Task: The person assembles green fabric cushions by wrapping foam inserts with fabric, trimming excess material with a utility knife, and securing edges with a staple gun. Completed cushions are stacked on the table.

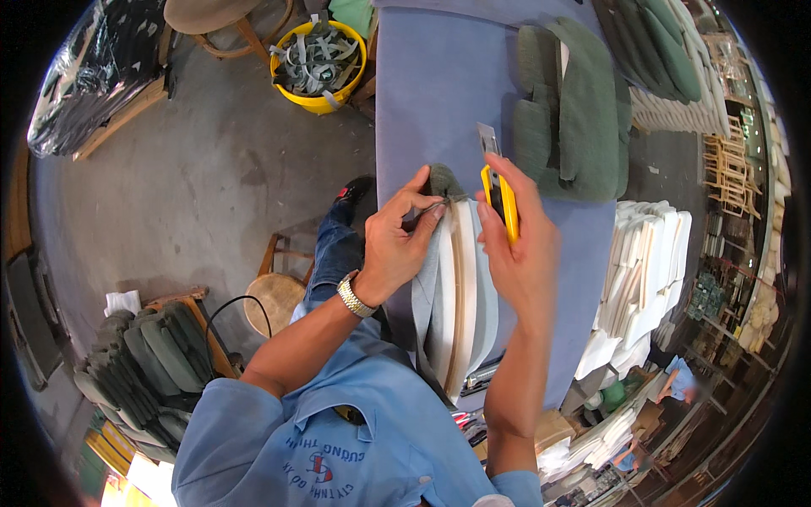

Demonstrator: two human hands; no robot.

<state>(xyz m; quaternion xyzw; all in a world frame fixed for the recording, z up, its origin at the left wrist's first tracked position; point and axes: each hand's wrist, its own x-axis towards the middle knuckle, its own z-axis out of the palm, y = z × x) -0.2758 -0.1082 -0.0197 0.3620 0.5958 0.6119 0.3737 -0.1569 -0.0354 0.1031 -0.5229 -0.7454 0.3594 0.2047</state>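
My left hand [400, 235] is closed in a pinch on the fabric at the far end of a cushion panel. That panel [456, 287] lies lengthwise in front of me, with dark green cloth [443, 181] at its tip, pale grey-blue fabric along its sides, and white padding and a tan board edge between. In my right hand [525, 245] is a yellow utility knife [503, 201], held just right of the panel's tip. Its metal blade [487, 138] is extended and points away from me, apart from the fabric.
The panel rests on a blue-grey covered table [448, 84]. Folded green cushion covers [574, 110] lie at its far right. A yellow bucket of fabric scraps [319, 63] stands beyond the table's left edge. Stacked white foam pieces [644, 270] sit to the right, green cushions [148, 363] at lower left.
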